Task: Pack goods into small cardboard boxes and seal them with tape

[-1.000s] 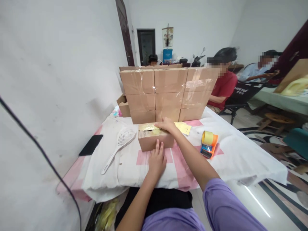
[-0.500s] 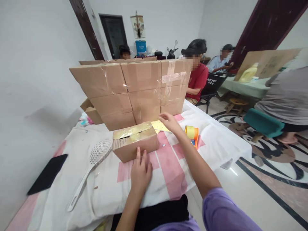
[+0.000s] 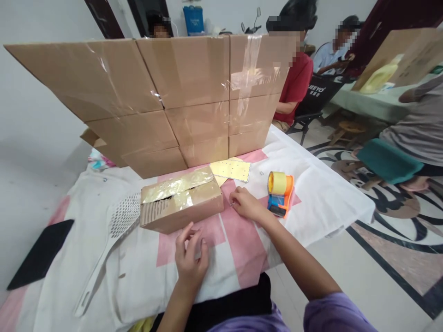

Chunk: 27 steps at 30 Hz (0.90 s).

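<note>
A small cardboard box [image 3: 194, 214] with shiny clear tape along its top lies on the cloth-covered table. My left hand [image 3: 191, 253] is open at the front of this box, fingers apart and loosely curled, holding nothing. To the right of the box, my right hand [image 3: 246, 204] rests low over a pink stripe, its thumb and forefinger pinched on a small white scrap [image 3: 231, 204]. The fingers mostly hide that scrap. Beyond my right hand lie yellow dotted sheets [image 3: 232, 169]. An orange and blue tape dispenser [image 3: 281, 196] with a yellowish roll stands farther right.
A tall wall of taped cardboard boxes [image 3: 197, 83] stands across the back of the table. On the left are a white slotted skimmer [image 3: 112, 230] and a flat black object [image 3: 41, 253]. A person in red [image 3: 299, 83] sits behind, and others are around the room.
My right hand has come back from near the yellow sheets to the scrap and closed its fingers. My left hand has drawn slightly off the box front, fingers more curled. The view has tilted down.
</note>
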Tool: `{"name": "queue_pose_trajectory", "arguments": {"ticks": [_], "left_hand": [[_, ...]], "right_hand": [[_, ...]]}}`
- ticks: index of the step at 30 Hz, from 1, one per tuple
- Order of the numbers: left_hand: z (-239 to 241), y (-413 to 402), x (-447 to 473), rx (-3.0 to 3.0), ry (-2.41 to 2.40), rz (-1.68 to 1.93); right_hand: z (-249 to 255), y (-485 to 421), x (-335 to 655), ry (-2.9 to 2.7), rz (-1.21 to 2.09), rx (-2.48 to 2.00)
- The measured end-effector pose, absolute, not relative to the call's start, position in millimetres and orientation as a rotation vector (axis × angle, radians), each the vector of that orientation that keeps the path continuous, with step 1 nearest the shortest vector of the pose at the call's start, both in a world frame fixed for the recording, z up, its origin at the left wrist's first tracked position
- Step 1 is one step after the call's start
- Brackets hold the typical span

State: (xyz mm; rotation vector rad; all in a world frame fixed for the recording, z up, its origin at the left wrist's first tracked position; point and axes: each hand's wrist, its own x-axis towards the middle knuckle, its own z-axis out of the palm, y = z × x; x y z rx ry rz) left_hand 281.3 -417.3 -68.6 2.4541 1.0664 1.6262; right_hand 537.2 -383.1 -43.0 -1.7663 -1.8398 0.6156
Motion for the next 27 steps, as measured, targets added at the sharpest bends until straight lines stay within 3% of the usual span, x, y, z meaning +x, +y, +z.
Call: {"name": "queue_pose_trajectory", "arguments": {"ticks": [12, 21, 27], "left_hand": [[-68.1, -414.0, 278.5, 2.461, 1.177, 1.613], [-62.7, -402.5, 256.3, 2.273, 1.494, 1.843], [-47.3, -381.8, 239.7, 1.792, 1.731, 1.933]], "right_hand": [[-56.2, -383.8, 536.6, -1.347, 1.016, -1.357], [-62.3, -376.8, 538.6, -1.171, 0.955, -1.24], [-58.7, -376.9, 535.8, -1.046, 1.017, -1.159]]}}
